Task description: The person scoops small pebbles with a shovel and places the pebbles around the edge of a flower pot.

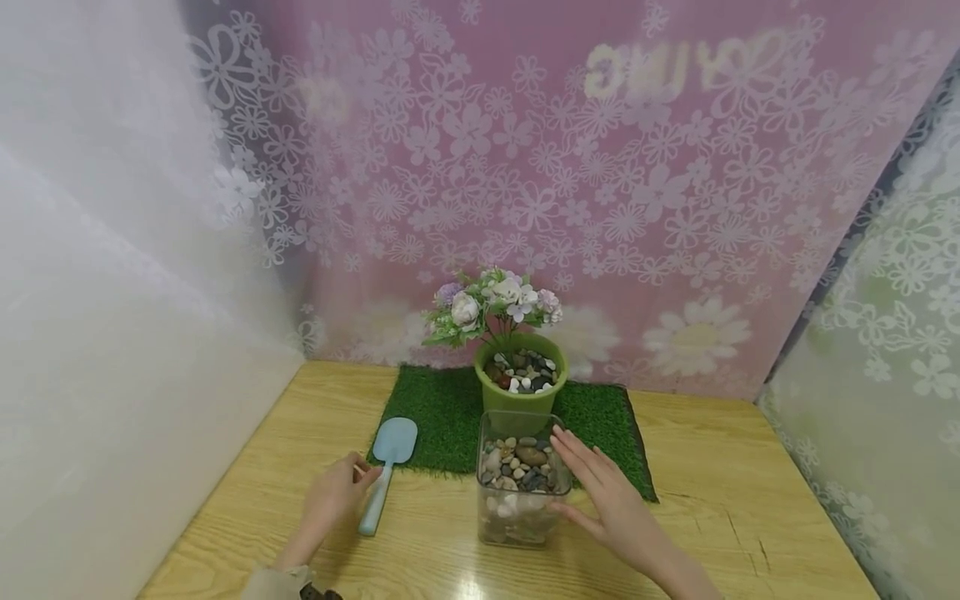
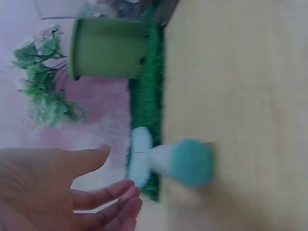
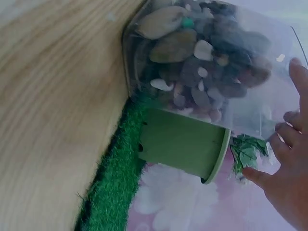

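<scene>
My left hand [image 1: 335, 495] is beside the handle of a light blue toy shovel [image 1: 395, 440], its fingertips close to the grip. In the left wrist view the thumb and loosely bent fingers have a gap between them, with the shovel beyond. The shovel's blade lies on the edge of the green turf mat, its handle on the table. My right hand [image 1: 611, 504] is at the right side of a clear plastic container [image 1: 517, 521], fingers extended along its rim and thumb lower by the wall. Pebbles [image 3: 202, 62] fill the lower part of this container.
Behind the container, a green flowerpot [image 1: 498, 397] with artificial flowers [image 1: 495, 304] and stones stands on the turf mat [image 1: 442, 417]. The wooden table [image 1: 720, 500] ends at a pink flowered curtain [image 1: 540, 167], with pale sheets on both sides.
</scene>
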`<state>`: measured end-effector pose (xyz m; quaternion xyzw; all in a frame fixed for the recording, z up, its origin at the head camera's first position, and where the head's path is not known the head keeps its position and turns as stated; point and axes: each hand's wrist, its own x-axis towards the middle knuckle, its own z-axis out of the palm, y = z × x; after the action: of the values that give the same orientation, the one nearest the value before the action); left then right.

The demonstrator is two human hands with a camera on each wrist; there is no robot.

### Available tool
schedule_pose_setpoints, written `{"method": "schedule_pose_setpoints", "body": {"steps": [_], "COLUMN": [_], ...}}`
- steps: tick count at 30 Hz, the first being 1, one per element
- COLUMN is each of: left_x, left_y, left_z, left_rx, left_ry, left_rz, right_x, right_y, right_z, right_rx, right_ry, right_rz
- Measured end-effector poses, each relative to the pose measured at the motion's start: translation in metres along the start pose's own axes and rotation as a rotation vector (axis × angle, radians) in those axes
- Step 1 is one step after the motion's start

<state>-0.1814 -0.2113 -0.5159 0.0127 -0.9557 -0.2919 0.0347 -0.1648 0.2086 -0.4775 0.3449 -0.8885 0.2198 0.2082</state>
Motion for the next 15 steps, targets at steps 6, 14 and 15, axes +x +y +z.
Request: {"method": "schedule_pose_setpoints", "body": {"steps": [6,14,15], "left_x": [0.024,0.055,0.059], "left_y": [0.017,0.051,0.056], "left_z": [-0.021,-0.044,-0.047], "left_rx": [-0.019,-0.038,-0.036], "left_ry": [-0.001,-0.01,-0.009], "left_rz": [0.094,0.204,0.22], "right_x": [0.004,0.018,0.02], "right_y": [0.017,0.047,0.05], "right_z": [-0.019,-0.04,-0.041], "right_rx": [0.02,0.027,0.033], "right_ry": [-0.028,0.03,0.029], "right_rz": [0.0,0.09,0.107]}}
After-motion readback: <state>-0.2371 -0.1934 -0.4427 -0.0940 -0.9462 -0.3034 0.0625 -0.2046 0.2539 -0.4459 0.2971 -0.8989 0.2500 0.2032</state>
